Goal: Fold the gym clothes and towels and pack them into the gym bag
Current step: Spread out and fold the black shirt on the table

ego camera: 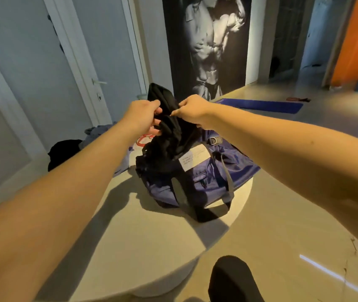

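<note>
A black garment hangs bunched in the air above the navy gym bag, its lower end draping onto the bag's left top. My left hand grips its left side with curled fingers. My right hand pinches its upper edge from the right. The bag stands on a round pale table, with a white label and black straps facing me. More clothes lie at the table's far left: a black heap, a grey piece and a white item with red print.
White doors line the left wall. A large black-and-white poster hangs behind the table. A blue mat lies on the floor at the back right. A black shape, perhaps my foot or knee, shows at the bottom.
</note>
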The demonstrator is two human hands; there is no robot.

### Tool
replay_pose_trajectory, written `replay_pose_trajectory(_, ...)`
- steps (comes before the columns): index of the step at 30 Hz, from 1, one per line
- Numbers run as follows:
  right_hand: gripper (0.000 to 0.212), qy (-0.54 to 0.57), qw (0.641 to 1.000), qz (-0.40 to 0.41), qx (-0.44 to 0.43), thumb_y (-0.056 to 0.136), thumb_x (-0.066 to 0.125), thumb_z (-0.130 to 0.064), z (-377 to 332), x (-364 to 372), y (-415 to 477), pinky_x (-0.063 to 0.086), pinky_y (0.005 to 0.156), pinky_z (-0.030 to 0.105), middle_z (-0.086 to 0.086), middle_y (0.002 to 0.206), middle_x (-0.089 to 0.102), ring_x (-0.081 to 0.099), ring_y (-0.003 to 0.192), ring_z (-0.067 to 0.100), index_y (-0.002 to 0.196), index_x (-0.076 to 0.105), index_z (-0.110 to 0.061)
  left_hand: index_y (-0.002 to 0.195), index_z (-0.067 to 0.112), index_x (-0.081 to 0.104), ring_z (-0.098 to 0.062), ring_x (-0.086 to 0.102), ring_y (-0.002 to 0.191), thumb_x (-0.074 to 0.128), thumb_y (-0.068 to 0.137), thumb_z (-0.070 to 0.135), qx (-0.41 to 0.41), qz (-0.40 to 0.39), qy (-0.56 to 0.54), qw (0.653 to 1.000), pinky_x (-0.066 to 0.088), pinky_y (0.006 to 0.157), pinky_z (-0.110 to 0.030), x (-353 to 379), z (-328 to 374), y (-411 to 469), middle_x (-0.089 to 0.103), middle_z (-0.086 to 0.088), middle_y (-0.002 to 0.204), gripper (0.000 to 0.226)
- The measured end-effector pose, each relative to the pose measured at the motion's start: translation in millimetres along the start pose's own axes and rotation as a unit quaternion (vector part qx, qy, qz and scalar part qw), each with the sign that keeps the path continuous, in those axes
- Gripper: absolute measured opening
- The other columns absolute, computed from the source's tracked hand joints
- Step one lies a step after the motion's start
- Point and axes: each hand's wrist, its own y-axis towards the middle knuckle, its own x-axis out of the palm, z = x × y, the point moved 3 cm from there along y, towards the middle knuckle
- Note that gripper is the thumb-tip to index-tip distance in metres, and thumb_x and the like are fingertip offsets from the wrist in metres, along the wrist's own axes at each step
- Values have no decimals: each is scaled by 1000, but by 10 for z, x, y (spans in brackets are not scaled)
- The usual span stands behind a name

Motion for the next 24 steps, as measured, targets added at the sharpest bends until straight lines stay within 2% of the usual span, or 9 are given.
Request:
replay_pose_trajectory(3, 32, -25, 999, 38, 3, 89, 74, -26, 209, -239, 350, 40, 57, 27, 4, 64, 46, 46, 60, 14, 65, 58, -11, 112, 9, 66, -16, 65, 75, 53, 104, 27, 44, -31, 39, 998, 51, 45, -21, 279, 62, 373, 66, -7, 96, 24)
replay_pose_trajectory(6, 30, -60, 997, 56, -4, 86, 76, -25, 336, -302, 612, 52, 64, 37, 12, 72, 58, 56, 67, 19, 89, 72, 5, 119, 12, 64, -17, 68, 93, 54, 102, 37, 41, -51, 51, 997, 52, 52, -23, 457, -2, 709, 67, -7, 110, 32)
replay_pose_trajectory(8, 25, -97, 994, 44, -8, 86, 74, -24, 401, -287, 736, 59, 73, 41, 17, 81, 70, 66, 73, 22, 94, 75, 0, 122, 17, 65, -18, 68, 98, 53, 99, 49, 4, -71, 45, 996, 52, 60, -26, 565, -46, 842, 68, -4, 115, 41)
replay_pose_trajectory(12, 20, -137, 990, 29, -19, 88, 74, -26, 494, -286, 860, 54, 62, 29, 10, 84, 72, 65, 71, 16, 95, 75, -7, 121, 19, 65, -20, 69, 90, 53, 93, 63, -70, -104, -18, 992, 57, 74, -33, 833, -87, 962, 71, -2, 102, 53)
replay_pose_trajectory(14, 25, -112, 993, 4, -26, 88, 74, -28, 532, -305, 862, 53, 64, 25, 8, 88, 73, 68, 77, 17, 104, 74, -8, 131, 18, 63, -25, 69, 98, 52, 87, 73, -74, -105, -17, 992, 57, 87, -40, 931, -102, 1020, 72, -5, 114, 71)
replay_pose_trajectory(16, 30, -52, 998, -19, -21, 91, 67, -22, 570, -340, 830, 54, 80, 29, 6, 102, 71, 68, 95, 18, 118, 66, -9, 144, 18, 53, -30, 63, 115, 46, 87, 76, -67, -102, -2, 993, 49, 102, -44, 1019, -100, 1056, 63, -7, 135, 82)
replay_pose_trajectory(18, 33, 14, 1000, -22, -10, 94, 56, -20, 615, -392, 789, 51, 96, 38, 6, 113, 64, 62, 106, 20, 126, 55, -12, 156, 15, 35, -34, 51, 132, 43, 94, 71, -68, -80, 6, 994, 41, 101, -37, 1115, -104, 1071, 47, -10, 152, 84)
replay_pose_trajectory(21, 51, 90, 995, -26, 24, 95, 45, -26, 653, -472, 729, 40, 112, 49, 21, 135, 52, 51, 126, 34, 139, 42, -2, 162, 16, 11, -36, 31, 148, 53, 93, 67, -74, -52, 1, 996, 36, 110, -47, 1258, -155, 1135, 24, -10, 166, 96)
replay_pose_trajectory(24, 64, 189, 980, -27, 61, 102, 37, -23, 692, -540, 658, 18, 120, 60, 38, 151, 20, 20, 142, 51, 147, 14, 15, 162, 14, 6, -37, 26, 150, 67, 85, 66, -83, -28, -9, 996, 33, 117, -53, 1319, -153, 1142, 19, -11, 167, 110)
